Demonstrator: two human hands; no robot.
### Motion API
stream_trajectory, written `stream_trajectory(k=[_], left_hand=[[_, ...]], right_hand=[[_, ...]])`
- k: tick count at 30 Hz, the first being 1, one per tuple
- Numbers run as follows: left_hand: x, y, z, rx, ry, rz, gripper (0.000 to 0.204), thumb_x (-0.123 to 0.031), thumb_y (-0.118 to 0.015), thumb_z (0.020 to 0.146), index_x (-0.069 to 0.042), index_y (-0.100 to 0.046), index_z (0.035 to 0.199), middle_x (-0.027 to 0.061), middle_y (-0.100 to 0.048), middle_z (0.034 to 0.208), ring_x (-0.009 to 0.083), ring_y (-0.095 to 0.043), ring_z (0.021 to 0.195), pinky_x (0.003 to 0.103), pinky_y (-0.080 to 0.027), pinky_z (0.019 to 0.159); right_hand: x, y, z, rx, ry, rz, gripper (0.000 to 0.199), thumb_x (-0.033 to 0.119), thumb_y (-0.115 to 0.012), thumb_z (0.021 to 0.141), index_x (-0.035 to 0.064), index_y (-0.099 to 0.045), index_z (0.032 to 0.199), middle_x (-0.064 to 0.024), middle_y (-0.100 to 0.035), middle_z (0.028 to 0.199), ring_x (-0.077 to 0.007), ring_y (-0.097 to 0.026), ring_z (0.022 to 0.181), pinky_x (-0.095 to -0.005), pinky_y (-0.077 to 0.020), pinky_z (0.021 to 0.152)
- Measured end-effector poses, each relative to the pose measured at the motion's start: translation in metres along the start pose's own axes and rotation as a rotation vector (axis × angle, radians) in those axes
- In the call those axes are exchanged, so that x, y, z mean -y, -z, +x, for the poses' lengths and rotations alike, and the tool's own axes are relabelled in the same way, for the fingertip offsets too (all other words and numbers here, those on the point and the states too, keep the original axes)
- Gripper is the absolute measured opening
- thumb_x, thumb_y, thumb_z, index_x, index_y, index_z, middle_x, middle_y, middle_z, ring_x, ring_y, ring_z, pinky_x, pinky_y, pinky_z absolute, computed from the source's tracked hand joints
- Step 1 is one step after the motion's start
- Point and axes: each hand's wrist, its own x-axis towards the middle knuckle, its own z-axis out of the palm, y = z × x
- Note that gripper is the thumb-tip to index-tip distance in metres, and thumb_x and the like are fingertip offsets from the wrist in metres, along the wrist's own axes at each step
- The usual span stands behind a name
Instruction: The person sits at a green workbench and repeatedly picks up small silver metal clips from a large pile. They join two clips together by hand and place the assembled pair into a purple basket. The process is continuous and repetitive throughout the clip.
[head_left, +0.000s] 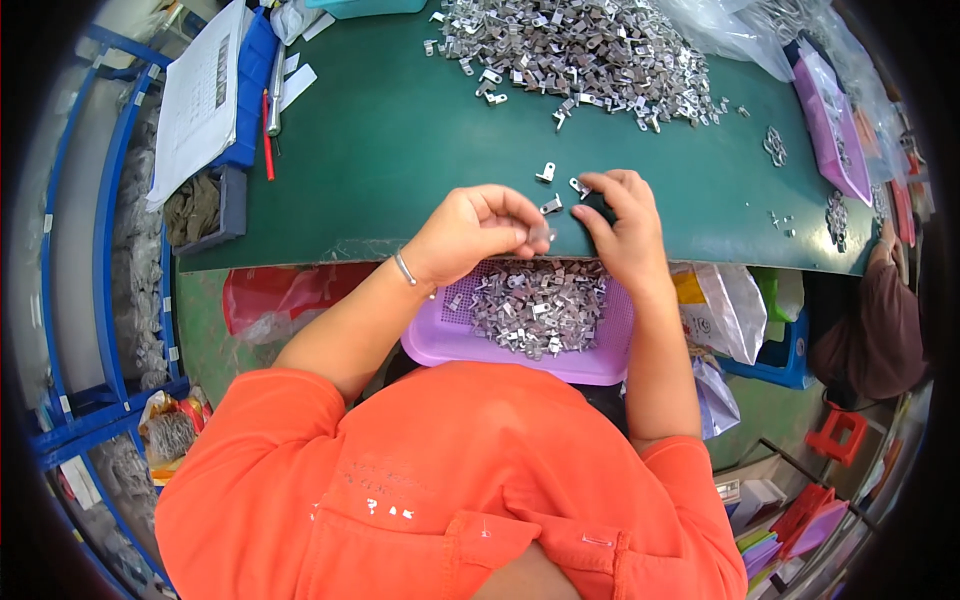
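Over the near edge of the green table, my left hand [485, 225] is closed, with a small metal bracket [541, 236] at its fingertips, blurred by motion. My right hand [628, 220] has its thumb and index finger apart. Its index fingertip is at another L-shaped metal bracket [579, 188] on the table. Two more loose pieces lie between the hands and the heap, a bracket [546, 172] and a bracket [551, 205]. Below my hands, against my body, a purple plastic basket [430, 340] holds a pile of similar brackets [540, 310].
A large heap of brackets [590, 60] covers the far part of the table [350, 170]. At left are a blue tray with papers [205, 95], a red pen [267, 140] and a grey bin [225, 205]. A pink tray [835, 130] stands right, near another person's sleeve [880, 330].
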Motion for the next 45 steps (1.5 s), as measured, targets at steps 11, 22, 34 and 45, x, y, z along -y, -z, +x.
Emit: stream_trajectory(k=[11, 22, 34, 45], left_hand=[[0.012, -0.019, 0.025, -0.274, -0.462, 1.043, 0.019, -0.005, -0.073, 0.083, -0.005, -0.070, 0.101, 0.0051, -0.066, 0.094, 0.0152, -0.065, 0.076, 0.027, -0.053, 0.069], [-0.008, -0.008, -0.016, 0.131, -0.245, 1.028, 0.015, -0.005, -0.078, 0.079, -0.003, -0.068, 0.090, 0.0042, -0.060, 0.084, 0.0106, -0.059, 0.066, 0.025, -0.050, 0.061], [-0.013, 0.004, -0.013, -0.064, -0.232, 0.969, 0.008, -0.008, -0.073, 0.084, -0.003, -0.070, 0.090, 0.0055, -0.064, 0.085, 0.0155, -0.062, 0.074, 0.028, -0.051, 0.066], [-0.043, 0.115, 0.133, -0.764, -0.436, 1.417, 0.062, -0.031, -0.075, 0.078, -0.008, -0.052, 0.131, 0.0188, -0.049, 0.139, 0.0386, -0.048, 0.126, 0.047, -0.040, 0.105]], right_hand=[[-0.003, 0.026, -0.007, 0.221, -0.446, 0.715, 0.015, 0.012, -0.066, 0.094, -0.0013, -0.071, 0.091, -0.0013, -0.065, 0.078, -0.0082, -0.058, 0.072, -0.0236, -0.0465, 0.064], [0.006, -0.016, 0.021, 0.027, 0.024, 0.172, 0.015, 0.003, -0.070, 0.083, 0.0048, -0.071, 0.098, -0.0098, -0.064, 0.101, -0.0302, -0.063, 0.092, -0.0350, -0.0520, 0.078], [-0.013, 0.022, 0.014, 0.503, -0.694, 1.107, 0.014, 0.007, -0.062, 0.095, -0.0019, -0.068, 0.104, -0.0071, -0.069, 0.089, -0.0103, -0.061, 0.070, -0.0243, -0.0494, 0.059], [-0.020, -0.057, 0.121, 0.136, 0.415, -0.301, 0.038, 0.015, -0.064, 0.088, 0.0111, -0.060, 0.126, -0.0086, -0.055, 0.138, -0.0306, -0.052, 0.127, -0.0462, -0.0418, 0.103]])
